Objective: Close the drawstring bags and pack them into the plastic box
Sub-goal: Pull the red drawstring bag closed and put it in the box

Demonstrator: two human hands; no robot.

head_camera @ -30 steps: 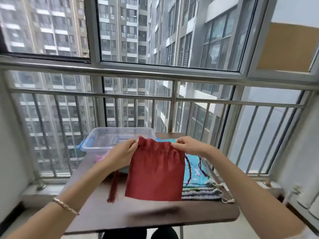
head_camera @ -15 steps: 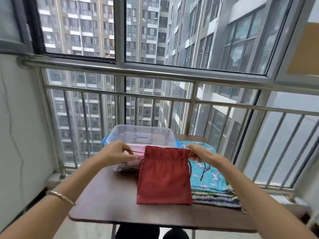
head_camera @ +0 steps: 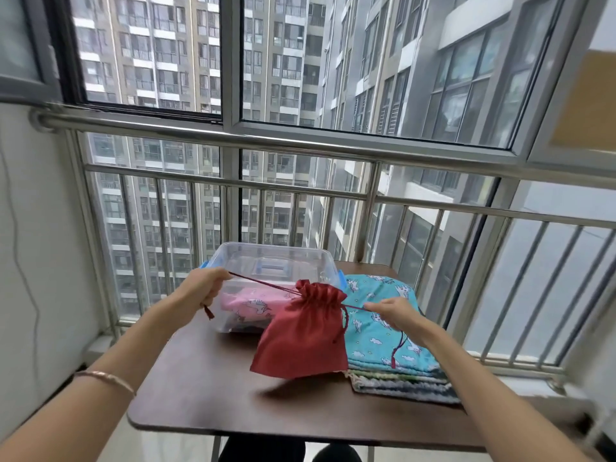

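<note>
Table edge [head_camera: 266, 430] well clear of bag [head_camera: 300, 341]

Table [head_camera: 200, 398]: dark brown top, rounded near-left corner.
Wall [head_camera: 36, 201]: white, left of the table, with a thin dark cable [head_camera: 20, 261] hanging down it.
Railing [head_camera: 300, 146]: steel rails and upright bars, behind the table's far edge.
Window [head_camera: 230, 61]: grey-framed panes above the railing.
Tower blocks [head_camera: 150, 48]: grey, outside, in flat daylight.
Floor [head_camera: 160, 445]: pale, glossy.

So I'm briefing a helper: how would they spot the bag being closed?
On the table by the railing, look before the clear box. The bag hangs on taut cords between left hand and right hand: plain red, unlike the printed turquoise stack beside.
</note>
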